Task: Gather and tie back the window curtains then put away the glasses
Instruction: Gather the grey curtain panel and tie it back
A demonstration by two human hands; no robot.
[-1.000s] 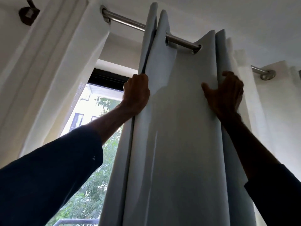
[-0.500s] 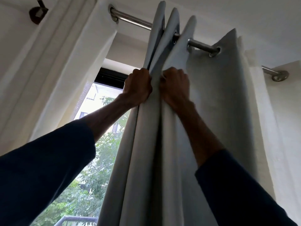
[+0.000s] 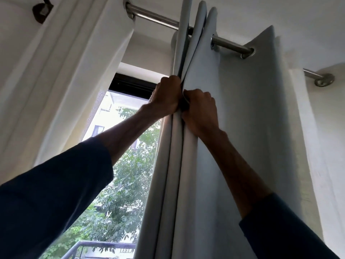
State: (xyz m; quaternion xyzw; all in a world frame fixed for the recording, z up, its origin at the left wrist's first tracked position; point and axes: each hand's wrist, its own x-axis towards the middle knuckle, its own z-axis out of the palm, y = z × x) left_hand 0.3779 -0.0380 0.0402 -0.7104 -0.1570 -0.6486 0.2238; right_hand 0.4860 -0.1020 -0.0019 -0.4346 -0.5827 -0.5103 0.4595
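the left grip (image 3: 166, 98) and right grip (image 3: 200, 111), side by side, each clutched bunched folds of the grey curtain (image 3: 246, 128). an uneven tug could jam the eyelets (image 3: 213, 43) on the rod (image 3: 158, 19) above, or spill folds.

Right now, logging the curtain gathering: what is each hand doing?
Left hand: grips gathered folds of the grey curtain.
Right hand: grips the same curtain's next fold.

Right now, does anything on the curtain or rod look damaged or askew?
Nothing stands out. The left hand and right hand grip the gathered folds of the grey curtain, which hangs from the straight rod.
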